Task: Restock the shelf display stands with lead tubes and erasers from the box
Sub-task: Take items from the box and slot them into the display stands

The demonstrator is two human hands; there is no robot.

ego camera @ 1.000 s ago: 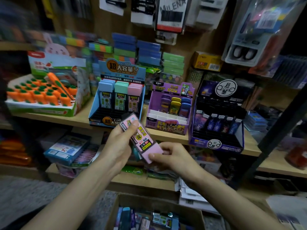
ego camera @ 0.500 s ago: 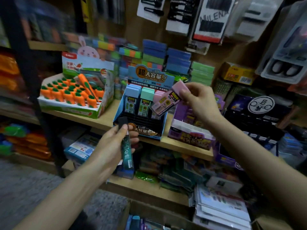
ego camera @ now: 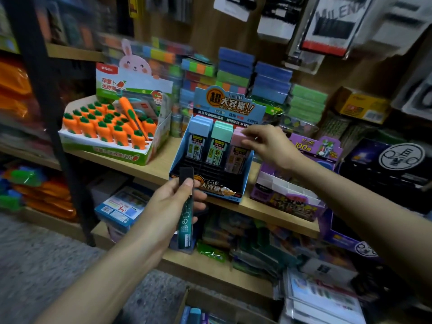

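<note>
Nearest us, the cardboard box (ego camera: 222,302) sits at the bottom edge of the view, with a few packs showing inside. Above it our left hand (ego camera: 163,204) reaches forward. Its thumb and curled fingers grip a dark green lead tube (ego camera: 185,220) upright, black cap on top, just in front of the blue display stand (ego camera: 217,185) on the wooden shelf (ego camera: 159,164). Farther in, our right hand (ego camera: 271,143) stretches across, fingertips pinching the top of a pink lead tube (ego camera: 235,155) standing in the stand's right-hand column. A carrot tray (ego camera: 105,146) stands to the left.
</note>
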